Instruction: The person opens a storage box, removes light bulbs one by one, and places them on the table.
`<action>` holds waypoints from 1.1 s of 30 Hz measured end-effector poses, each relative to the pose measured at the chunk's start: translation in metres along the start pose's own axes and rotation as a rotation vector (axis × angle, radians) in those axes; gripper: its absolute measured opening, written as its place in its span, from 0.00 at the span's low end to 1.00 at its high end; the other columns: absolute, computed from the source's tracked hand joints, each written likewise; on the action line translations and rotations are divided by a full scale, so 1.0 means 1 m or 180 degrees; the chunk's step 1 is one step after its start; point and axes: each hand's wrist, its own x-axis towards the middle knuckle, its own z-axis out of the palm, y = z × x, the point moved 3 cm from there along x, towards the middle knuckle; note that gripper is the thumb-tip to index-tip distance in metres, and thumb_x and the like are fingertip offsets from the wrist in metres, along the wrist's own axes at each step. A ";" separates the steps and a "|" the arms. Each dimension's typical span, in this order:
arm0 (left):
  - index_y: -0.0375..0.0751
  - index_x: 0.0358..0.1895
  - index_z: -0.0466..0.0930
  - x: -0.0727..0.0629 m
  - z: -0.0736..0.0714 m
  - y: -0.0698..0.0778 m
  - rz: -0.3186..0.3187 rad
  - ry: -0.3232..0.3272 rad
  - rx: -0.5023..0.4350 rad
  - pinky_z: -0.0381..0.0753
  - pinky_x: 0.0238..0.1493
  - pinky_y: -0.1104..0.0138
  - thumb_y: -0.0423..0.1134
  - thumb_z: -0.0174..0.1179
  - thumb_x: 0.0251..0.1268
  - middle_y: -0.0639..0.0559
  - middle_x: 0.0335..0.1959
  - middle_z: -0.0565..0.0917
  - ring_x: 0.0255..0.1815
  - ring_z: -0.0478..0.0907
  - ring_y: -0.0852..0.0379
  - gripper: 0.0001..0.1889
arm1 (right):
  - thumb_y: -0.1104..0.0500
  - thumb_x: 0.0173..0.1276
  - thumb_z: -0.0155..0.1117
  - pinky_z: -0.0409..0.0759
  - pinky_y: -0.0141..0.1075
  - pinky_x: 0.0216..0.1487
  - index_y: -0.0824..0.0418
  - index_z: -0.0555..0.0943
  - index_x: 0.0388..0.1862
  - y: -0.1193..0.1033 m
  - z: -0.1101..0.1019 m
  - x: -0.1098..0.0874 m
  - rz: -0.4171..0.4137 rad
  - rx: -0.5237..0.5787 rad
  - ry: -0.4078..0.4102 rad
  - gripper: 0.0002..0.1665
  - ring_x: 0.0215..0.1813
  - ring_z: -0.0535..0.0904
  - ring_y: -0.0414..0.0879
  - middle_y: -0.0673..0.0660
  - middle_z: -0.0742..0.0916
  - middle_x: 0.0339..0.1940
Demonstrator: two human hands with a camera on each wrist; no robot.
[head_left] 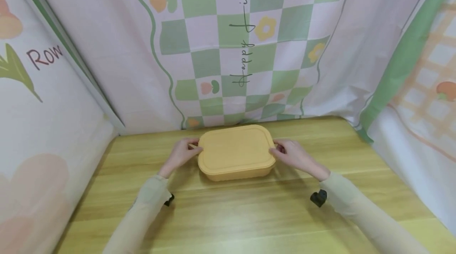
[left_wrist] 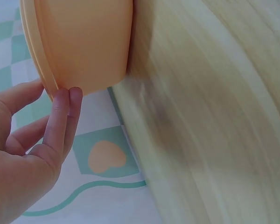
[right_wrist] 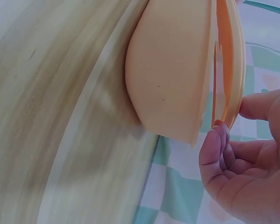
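A yellow-orange rectangular plastic box (head_left: pixel 238 174) with rounded corners stands at the back of the table, its matching lid (head_left: pixel 236 147) on top. My left hand (head_left: pixel 181 153) pinches the lid's left edge, thumb above and fingers below the rim. At the opposite end, my right hand (head_left: pixel 293 154) pinches the lid's edge between thumb and curled fingers. The right wrist view shows a gap between the raised lid (right_wrist: pixel 237 60) and the box wall (right_wrist: pixel 170 70). On the left, lid and box rim (left_wrist: pixel 39 51) look close together. The box's inside is hidden.
The wood-grain table (head_left: pixel 228 214) runs toward me in front of the box. A checkered cloth (head_left: pixel 235 60) hangs just behind it. Printed fabric hangs on the left (head_left: pixel 46 127) and right (head_left: pixel 427 88).
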 end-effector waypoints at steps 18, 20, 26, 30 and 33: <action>0.30 0.60 0.79 -0.003 -0.028 0.002 -0.0173 -0.0013 0.0031 0.86 0.40 0.64 0.42 0.64 0.66 0.34 0.50 0.86 0.41 0.86 0.48 0.23 | 0.56 0.72 0.59 0.62 0.27 0.24 0.56 0.72 0.24 -0.026 -0.001 0.006 -0.0155 -0.0044 0.0026 0.16 0.18 0.61 0.35 0.47 0.71 0.15; 0.30 0.59 0.79 -0.005 -0.031 0.000 -0.0146 0.0001 0.0037 0.87 0.41 0.63 0.41 0.64 0.66 0.34 0.50 0.86 0.40 0.86 0.47 0.23 | 0.57 0.72 0.59 0.62 0.27 0.24 0.57 0.71 0.23 -0.030 -0.001 0.007 -0.0185 -0.0041 0.0026 0.16 0.18 0.61 0.35 0.47 0.70 0.15; 0.26 0.60 0.78 -0.011 -0.039 -0.005 -0.0155 0.0020 0.0006 0.86 0.37 0.66 0.39 0.64 0.66 0.32 0.49 0.86 0.39 0.86 0.43 0.24 | 0.57 0.71 0.61 0.64 0.27 0.24 0.58 0.74 0.26 -0.043 0.004 0.013 -0.0222 -0.0017 0.0000 0.13 0.18 0.64 0.36 0.48 0.74 0.16; 0.25 0.62 0.75 -0.016 -0.044 -0.012 -0.0220 0.0043 0.0023 0.85 0.36 0.68 0.39 0.63 0.66 0.31 0.50 0.85 0.39 0.86 0.43 0.25 | 0.58 0.71 0.61 0.66 0.27 0.23 0.60 0.76 0.29 -0.050 0.012 0.015 -0.0247 0.0022 -0.0011 0.11 0.18 0.64 0.36 0.49 0.76 0.15; 0.26 0.62 0.75 -0.019 -0.050 -0.016 -0.0257 0.0084 0.0040 0.86 0.37 0.66 0.38 0.63 0.66 0.31 0.51 0.84 0.38 0.87 0.46 0.25 | 0.58 0.71 0.60 0.66 0.26 0.21 0.61 0.77 0.31 -0.055 0.019 0.016 -0.0259 0.0105 -0.0059 0.10 0.17 0.66 0.34 0.48 0.78 0.15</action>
